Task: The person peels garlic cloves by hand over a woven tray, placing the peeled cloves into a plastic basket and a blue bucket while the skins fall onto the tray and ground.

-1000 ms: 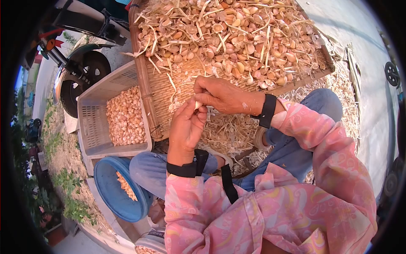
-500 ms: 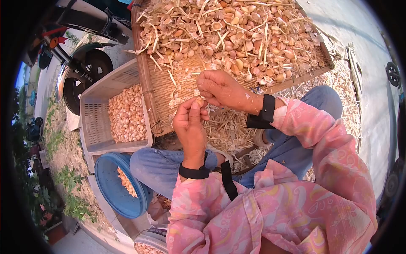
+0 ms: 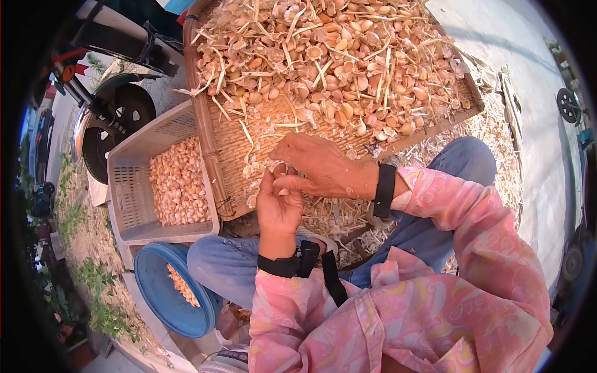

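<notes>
My left hand point(image 3: 278, 211) is turned palm up just off the near edge of the woven tray point(image 3: 273, 113), its fingers curled. A small pale garlic clove point(image 3: 284, 192) shows at those fingers. Reaching in from the right, my right hand point(image 3: 333, 166) covers the left fingertips, thumb and fingers bent together; whatever lies between them is hidden. Beyond both hands, a heap of garlic cloves point(image 3: 348, 74) mixed with dry stalks and skins fills most of the tray. Bits of skin stick to my right hand.
Left of the tray stands a grey plastic crate point(image 3: 134, 214) with many cloves inside. A blue bucket point(image 3: 146, 273) holding some cloves sits below it. Peelings point(image 3: 491, 155) litter the ground at right. A wheeled vehicle point(image 3: 127, 115) is parked at upper left.
My right hand has come down and left over the left fingers. The left hand has turned more palm up, and the clove at its fingertips now shows lower. The whole view has shifted slightly.
</notes>
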A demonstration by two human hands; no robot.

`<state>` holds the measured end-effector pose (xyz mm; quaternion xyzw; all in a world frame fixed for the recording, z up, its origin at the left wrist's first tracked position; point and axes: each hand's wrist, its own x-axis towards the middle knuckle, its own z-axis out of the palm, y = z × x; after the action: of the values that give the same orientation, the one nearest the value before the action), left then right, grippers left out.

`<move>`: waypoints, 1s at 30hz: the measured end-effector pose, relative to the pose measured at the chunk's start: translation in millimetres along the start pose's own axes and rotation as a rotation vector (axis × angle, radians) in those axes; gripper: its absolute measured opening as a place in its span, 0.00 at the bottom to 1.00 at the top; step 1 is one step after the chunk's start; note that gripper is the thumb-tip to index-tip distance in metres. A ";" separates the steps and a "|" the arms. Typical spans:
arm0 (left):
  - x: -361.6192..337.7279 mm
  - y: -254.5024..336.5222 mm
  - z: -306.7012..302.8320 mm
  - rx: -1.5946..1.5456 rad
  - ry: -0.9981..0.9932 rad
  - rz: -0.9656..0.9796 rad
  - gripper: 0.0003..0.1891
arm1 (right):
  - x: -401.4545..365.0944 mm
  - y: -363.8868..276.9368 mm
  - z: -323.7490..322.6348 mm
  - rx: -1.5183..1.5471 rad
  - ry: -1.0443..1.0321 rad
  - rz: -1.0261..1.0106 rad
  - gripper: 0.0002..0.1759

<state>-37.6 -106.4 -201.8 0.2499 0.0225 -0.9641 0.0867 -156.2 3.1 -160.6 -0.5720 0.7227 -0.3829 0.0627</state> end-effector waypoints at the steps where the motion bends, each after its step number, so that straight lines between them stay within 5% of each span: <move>1: -0.2 26.2 -7.5 -0.008 -0.126 0.000 0.15 | 3.9 8.8 -5.8 -0.003 0.039 0.085 0.18; 3: -12.8 83.2 2.8 0.132 -0.278 0.154 0.13 | 11.9 35.4 -13.3 -0.213 0.071 0.174 0.16; 5: -31.5 102.8 55.1 0.644 0.311 0.741 0.13 | 11.7 57.3 -13.7 -0.392 0.016 0.269 0.14; 8: -13.9 158.1 34.1 1.669 0.476 1.132 0.13 | 11.0 75.8 7.8 -0.479 -0.011 0.149 0.13; 12: 32.0 75.4 65.3 1.839 0.116 0.770 0.12 | 17.2 72.5 10.4 -0.218 -0.016 0.158 0.12; 18: 105.8 24.3 53.0 2.615 -0.232 0.909 0.10 | 5.9 61.3 -0.6 -0.102 -0.037 0.152 0.09; 22: 100.6 31.9 53.4 2.454 -0.125 0.896 0.08 | 1.0 64.7 -0.6 -0.196 0.136 0.033 0.15; 25: 77.8 33.8 58.9 1.357 0.036 0.435 0.09 | 8.5 52.1 -13.1 -0.075 0.205 0.114 0.16; 28: 38.3 14.5 69.7 1.001 -0.137 0.357 0.11 | 20.0 36.0 -17.6 0.638 0.082 0.324 0.18; 30: 27.7 0.1 65.9 0.833 -0.177 0.383 0.13 | 19.4 24.9 -13.4 0.704 0.081 0.329 0.18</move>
<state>-92.9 -116.5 -157.7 0.1799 -0.4206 -0.8752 0.1571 -189.2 -6.1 -160.1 -0.3763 0.6311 -0.6146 0.2870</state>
